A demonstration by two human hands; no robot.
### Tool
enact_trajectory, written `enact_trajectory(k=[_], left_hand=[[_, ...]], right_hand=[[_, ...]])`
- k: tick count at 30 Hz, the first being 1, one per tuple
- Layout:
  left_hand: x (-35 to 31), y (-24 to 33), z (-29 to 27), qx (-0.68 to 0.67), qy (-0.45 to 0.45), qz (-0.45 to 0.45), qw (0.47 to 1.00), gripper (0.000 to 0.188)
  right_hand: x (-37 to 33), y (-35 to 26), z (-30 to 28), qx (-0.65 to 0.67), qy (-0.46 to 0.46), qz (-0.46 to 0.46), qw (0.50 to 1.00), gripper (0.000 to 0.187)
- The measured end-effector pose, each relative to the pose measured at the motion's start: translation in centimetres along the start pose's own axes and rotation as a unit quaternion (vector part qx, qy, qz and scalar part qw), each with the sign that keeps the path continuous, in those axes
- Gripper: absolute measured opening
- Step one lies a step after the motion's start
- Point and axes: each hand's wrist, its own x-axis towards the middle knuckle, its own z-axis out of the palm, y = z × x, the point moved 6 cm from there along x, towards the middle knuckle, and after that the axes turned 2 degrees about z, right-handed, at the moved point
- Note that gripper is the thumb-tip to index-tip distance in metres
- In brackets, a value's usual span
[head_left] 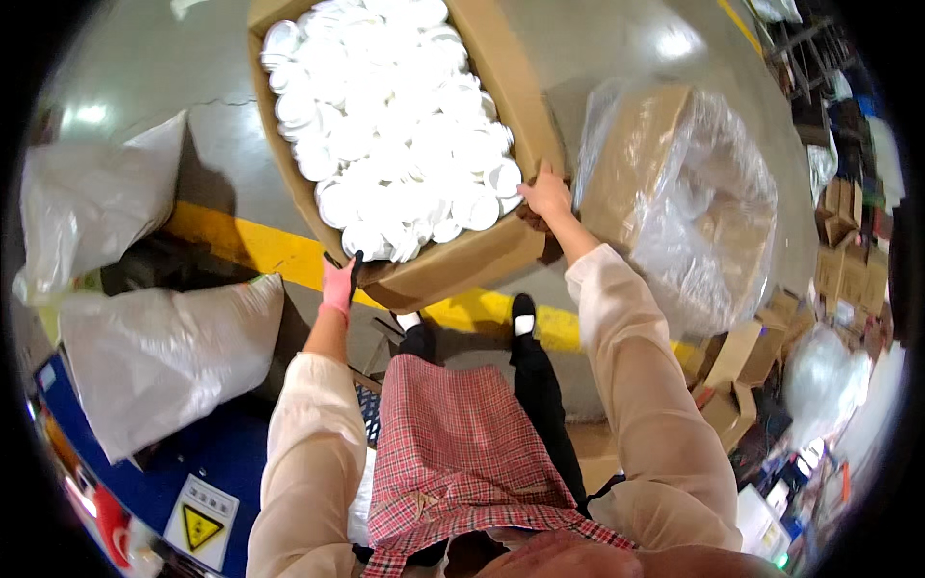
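A large open cardboard box (pixel 453 262) stands in front of me, filled with a heap of white round pieces (pixel 395 125) that look like lids or shallow cups. My left hand (pixel 337 284), in a pink glove with dark fingertips, grips the box's near left corner. On the near right side, my bare right hand (pixel 547 195) has its fingers hooked over the rim. Part of the right fingers is hidden by the cardboard. Neither hand touches the white pieces, whose brightness washes out their detail.
Right of the box lies a plastic-wrapped cardboard carton (pixel 665 193). Two bulky white sacks (pixel 173 356) stand at the left, beside a blue surface with a warning sign (pixel 200 523). A yellow floor line (pixel 231 239) runs under the box. Cartons (pixel 853 275) pile up far right.
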Motion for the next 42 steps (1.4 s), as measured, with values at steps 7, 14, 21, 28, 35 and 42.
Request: enact_trajectory(k=[7,14,21,28,35,42], left_hand=[[3.9,-3.1,-1.5,0.064,-0.015,0.069,0.995,0.05],[3.1,-5.0,-1.1,-0.09,-0.122,-0.077,0.985,0.043],[-9.9,-1.1,7.2,-0.067,-0.094,0.009,0.993,0.033],[-26.8,-11.7,16.9,0.105,-0.17,-0.01,0.98,0.043],[-40.8,4.3,17.5,0.218,-0.56,0.26,0.756,0.041],[5.4,17.0,8.3,0.522,-0.089,0.353,0.772,0.106]], right_hand=[[-1.0,-0.6,-0.1,-0.018,-0.004,0.026,0.999,0.025],[-5.3,3.2,3.0,-0.036,-0.007,-0.011,0.999,0.02],[-7.4,12.6,1.3,-0.032,0.022,-0.023,0.999,0.019],[-15.7,28.7,4.5,-0.08,0.011,0.02,0.997,0.024],[-29.7,40.2,9.6,-0.073,0.08,0.199,0.974,0.05],[-40.7,33.5,20.9,0.218,-0.058,0.402,0.887,0.086]])
